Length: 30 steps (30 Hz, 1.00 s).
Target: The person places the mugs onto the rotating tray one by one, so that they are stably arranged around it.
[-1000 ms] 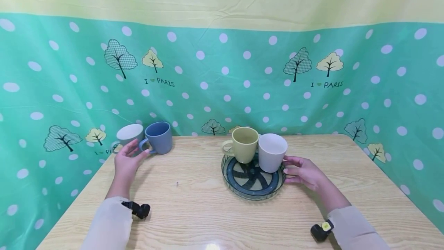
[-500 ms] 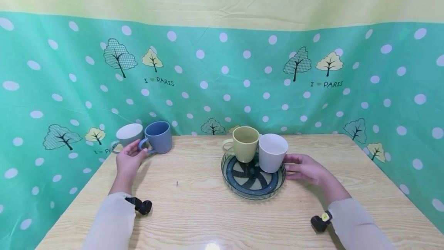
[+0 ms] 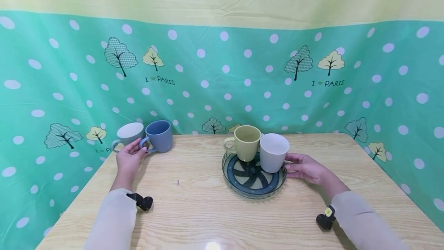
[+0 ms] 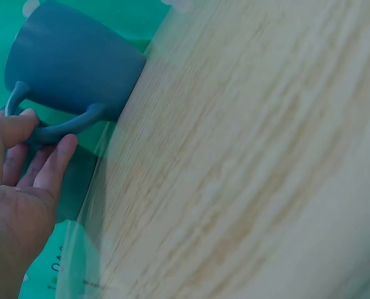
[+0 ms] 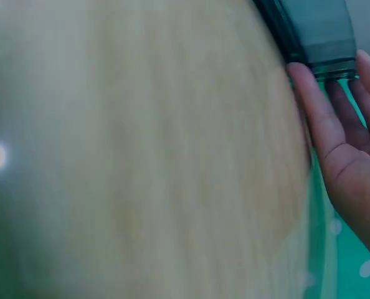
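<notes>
In the head view, my left hand is at the blue mug, which stands upright at the table's back left. Thumb and fingers pinch its handle, as the left wrist view shows. Behind that hand a grey mug with a white inside is partly covered. My right hand touches the side of the round clear tray with extended fingers, close to the white cup. A yellow-green mug stands beside that cup, both on the dark-patterned tray. The right wrist view shows only the tray's edge.
The wooden table spreads between the two hands and in front of them. A tiny speck lies left of the tray. A green dotted curtain hangs behind the table and along both sides.
My left hand has moved slightly right and its fingers have closed on the blue mug's handle. The right hand stays beside the tray; the mugs keep their places.
</notes>
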Tool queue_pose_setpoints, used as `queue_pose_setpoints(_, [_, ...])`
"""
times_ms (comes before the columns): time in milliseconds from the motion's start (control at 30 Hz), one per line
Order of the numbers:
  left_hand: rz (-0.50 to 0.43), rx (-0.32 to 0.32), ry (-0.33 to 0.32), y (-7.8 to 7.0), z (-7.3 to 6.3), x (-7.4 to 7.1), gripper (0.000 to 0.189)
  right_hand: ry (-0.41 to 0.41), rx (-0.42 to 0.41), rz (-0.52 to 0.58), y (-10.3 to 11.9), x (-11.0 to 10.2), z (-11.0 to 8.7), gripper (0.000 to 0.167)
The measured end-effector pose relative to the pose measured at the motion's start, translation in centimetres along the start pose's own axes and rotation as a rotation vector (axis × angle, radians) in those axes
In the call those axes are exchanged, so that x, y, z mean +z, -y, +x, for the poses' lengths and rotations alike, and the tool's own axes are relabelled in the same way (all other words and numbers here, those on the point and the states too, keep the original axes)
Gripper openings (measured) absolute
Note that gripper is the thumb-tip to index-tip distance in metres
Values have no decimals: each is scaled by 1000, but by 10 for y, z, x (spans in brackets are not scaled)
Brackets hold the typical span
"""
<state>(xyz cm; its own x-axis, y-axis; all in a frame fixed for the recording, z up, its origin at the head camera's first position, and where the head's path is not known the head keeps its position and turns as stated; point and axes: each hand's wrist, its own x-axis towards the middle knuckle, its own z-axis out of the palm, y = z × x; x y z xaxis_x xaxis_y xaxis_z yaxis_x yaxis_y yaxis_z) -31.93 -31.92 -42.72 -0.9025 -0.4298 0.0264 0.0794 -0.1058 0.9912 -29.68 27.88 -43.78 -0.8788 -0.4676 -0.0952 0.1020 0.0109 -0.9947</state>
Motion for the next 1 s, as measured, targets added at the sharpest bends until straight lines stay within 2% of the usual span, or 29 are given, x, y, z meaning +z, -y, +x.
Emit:
queue_pose_setpoints(467, [-77, -12, 3, 0, -3, 0, 53, -76, 3, 49, -5, 10, -13, 78])
queue_pose_setpoints(633, [-84, -13, -10, -1, -3, 1, 52, -126, -6, 69, -8, 17, -16, 76])
queue_pose_setpoints(867, [-64, -52, -15, -3, -6, -1, 46, -198, -28, 109, -10, 28, -24, 72])
queue_pose_setpoints(1000, [-87, -76, -21, -2, -7, 0, 38, -225, -31, 120, -9, 33, -27, 72])
